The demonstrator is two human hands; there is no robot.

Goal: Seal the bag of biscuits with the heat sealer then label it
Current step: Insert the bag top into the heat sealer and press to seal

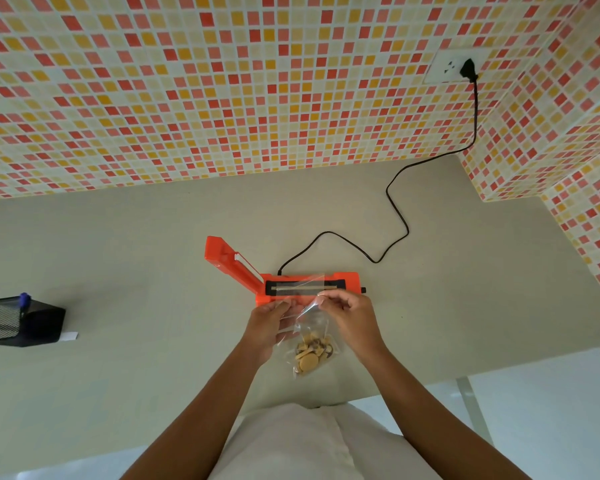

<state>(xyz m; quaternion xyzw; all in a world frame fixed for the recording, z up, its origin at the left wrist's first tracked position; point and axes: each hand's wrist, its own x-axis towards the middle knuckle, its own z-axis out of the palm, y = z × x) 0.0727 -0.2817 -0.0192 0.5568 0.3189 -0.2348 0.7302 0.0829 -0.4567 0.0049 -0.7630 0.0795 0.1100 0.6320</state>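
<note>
**Q:** How does the bag lie relative to the two grips?

**A:** The bag of biscuits (312,348) runs near to far. The biscuits are bunched at the near end, and the open mouth at the far end is draped over the sealing strip (303,287) of the heat sealer (343,279). The strip runs left to right, so the two long axes cross at about right angles. The left hand (269,323) holds the film's left edge with curled fingers. The right hand (352,317) pinches the right edge between thumb and fingertips.

**Q:** Which hand is nearer the lid?

**A:** The left. The lid (231,261) stands raised at the far left, so closing it probably falls to that hand.

**Q:** Materials?

**A:** The film is thin, glossy, creased and slack. The biscuits are pale round discs with some darker pieces. The sealer is rigid orange plastic with a black bed.
</note>
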